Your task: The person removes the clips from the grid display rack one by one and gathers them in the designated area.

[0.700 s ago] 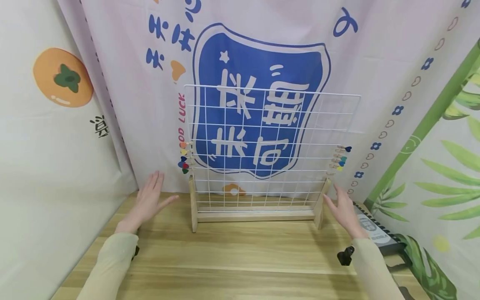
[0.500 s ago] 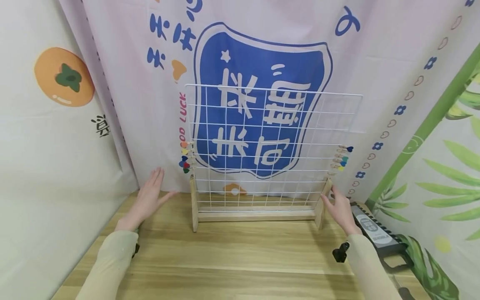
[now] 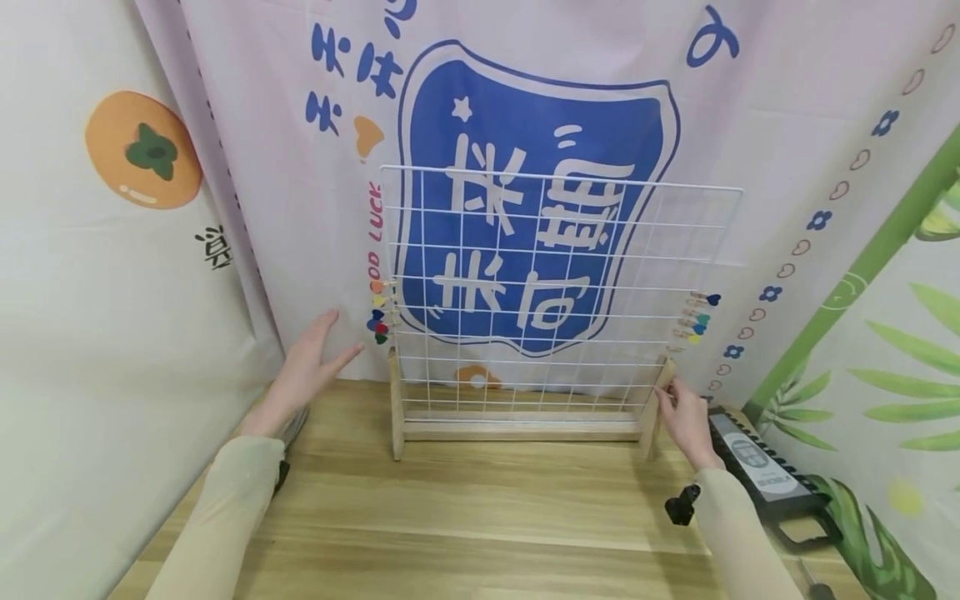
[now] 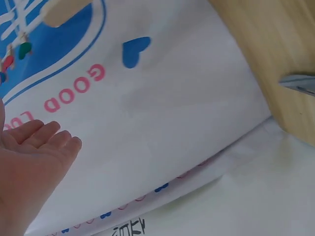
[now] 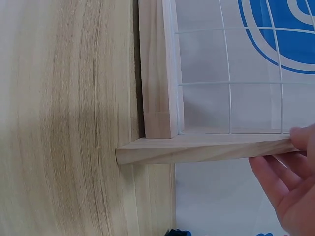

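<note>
Right wrist view alone: right hand (image 5: 290, 187) fingers (image 5: 301, 136) touching rack foot (image 5: 197, 150).

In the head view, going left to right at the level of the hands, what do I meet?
Left hand → colored clips on the grid's left edge → white wire grid → colored clips on its right edge → black device.

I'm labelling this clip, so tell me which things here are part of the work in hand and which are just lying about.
In hand:
- wire grid rack on its wooden stand
- right hand, touching the stand's right upright
- left hand, open, short of the rack
- heart clips on the grid's sides

Lying about:
- black device at the table's right edge
- printed backdrop
</note>
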A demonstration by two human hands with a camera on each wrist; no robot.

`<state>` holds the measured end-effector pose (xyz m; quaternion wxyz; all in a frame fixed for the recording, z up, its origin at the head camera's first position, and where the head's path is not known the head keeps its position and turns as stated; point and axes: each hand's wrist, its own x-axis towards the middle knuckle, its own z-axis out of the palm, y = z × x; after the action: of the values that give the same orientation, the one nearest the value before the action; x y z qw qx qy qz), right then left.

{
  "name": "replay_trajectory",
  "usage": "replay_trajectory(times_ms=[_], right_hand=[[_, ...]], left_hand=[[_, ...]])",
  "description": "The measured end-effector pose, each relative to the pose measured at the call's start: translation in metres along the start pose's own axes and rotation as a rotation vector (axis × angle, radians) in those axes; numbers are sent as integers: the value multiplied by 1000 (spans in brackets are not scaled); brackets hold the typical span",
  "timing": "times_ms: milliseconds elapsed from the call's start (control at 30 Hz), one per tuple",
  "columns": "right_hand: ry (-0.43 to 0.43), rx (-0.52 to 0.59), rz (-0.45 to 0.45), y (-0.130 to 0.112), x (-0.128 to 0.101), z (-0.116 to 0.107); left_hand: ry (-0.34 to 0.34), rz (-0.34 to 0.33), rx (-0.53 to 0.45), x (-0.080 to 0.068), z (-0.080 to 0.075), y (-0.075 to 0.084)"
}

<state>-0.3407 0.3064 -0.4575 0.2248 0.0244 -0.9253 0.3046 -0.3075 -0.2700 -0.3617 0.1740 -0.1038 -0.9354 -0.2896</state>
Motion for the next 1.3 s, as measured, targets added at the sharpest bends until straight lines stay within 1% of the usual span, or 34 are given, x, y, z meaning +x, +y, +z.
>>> replay_trajectory(times_ms=[100,200,300,433,600,733,933,1167,1300], right_hand=[[2,3,1,0,-1,0],[17,7,4,1,-2,1],[43,6,3,3,-2,2],[72,10,-7,6,-3,2],[80,17,-12,8,-5,1],[75,19,-9,8,-5,2],[64,24,-11,9,-6,4],[71,36,-28,9,-5,6],[71,37,-24,8,-4,6]], left_hand=[[0,-46,-55,4,-6,9],[24,-67,-134,10,-12,19],[68,-55,-212,18,-17,30],[114,-26,-266,28,-20,44],[128,-21,-288,36,-22,58],[135,-4,-295,37,-21,64],[163,7,-275,38,-19,64],[199,-11,-264,39,-20,65],[205,-11,-250,39,-21,64]])
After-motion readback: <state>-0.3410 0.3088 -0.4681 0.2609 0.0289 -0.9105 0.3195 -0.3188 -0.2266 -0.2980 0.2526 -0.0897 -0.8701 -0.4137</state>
